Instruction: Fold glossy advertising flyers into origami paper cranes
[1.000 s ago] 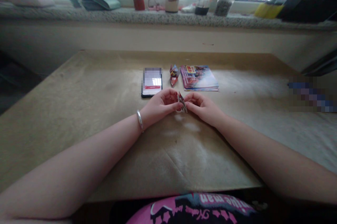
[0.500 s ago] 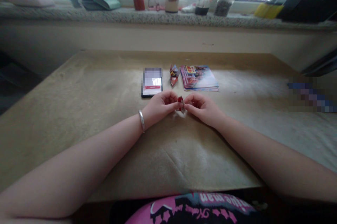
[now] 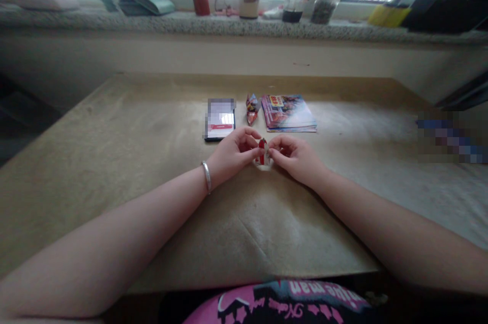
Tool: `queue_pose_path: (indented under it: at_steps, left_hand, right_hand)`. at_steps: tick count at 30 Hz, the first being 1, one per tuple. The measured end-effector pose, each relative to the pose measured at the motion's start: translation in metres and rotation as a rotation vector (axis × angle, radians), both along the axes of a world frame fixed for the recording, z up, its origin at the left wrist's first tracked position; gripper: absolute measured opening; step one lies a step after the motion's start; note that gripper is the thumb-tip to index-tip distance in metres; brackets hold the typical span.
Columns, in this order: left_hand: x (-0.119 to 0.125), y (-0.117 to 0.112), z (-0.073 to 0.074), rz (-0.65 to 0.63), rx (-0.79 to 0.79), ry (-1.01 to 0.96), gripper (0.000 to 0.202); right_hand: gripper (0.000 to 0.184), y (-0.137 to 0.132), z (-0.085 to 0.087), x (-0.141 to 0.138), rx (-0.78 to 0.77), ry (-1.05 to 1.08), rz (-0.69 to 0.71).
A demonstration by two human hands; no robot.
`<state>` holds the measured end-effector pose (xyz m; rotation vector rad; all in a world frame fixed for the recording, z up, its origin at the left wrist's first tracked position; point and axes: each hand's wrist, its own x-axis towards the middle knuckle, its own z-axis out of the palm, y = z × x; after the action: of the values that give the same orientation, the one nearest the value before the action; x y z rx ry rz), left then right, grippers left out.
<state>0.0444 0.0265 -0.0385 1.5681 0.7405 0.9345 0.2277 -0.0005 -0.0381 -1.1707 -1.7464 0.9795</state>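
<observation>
A small folded piece of red and white printed paper (image 3: 263, 151) is pinched between my two hands just above the brown table (image 3: 114, 161). My left hand (image 3: 234, 154), with a silver bangle on its wrist, grips the paper's left side with curled fingers. My right hand (image 3: 295, 157) pinches its right side with thumb and forefinger. Both forearms rest on the table.
Beyond my hands lie a phone (image 3: 220, 119), a folded paper figure (image 3: 251, 108) and a stack of colourful printed sheets (image 3: 287, 112). A stone window sill (image 3: 229, 23) at the back holds a red cup, a tall bottle and jars.
The folded paper has been turned and pressed smaller between my fingertips. My hands have stayed in nearly the same spot.
</observation>
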Motion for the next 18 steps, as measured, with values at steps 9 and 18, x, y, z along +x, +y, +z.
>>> queue_pose_path:
  at_steps: [9,18]
  left_hand:
    - [-0.0017,-0.0024,0.0028,0.039,-0.075,0.014,0.024]
    - [-0.002,-0.0025,0.0039,-0.065,-0.137,-0.026,0.028]
  right_hand:
    - [0.018,-0.0003,0.0007,0.0015,0.018,0.116,0.037]
    - [0.027,-0.0024,0.0075,0.0009,-0.103,0.266,0.141]
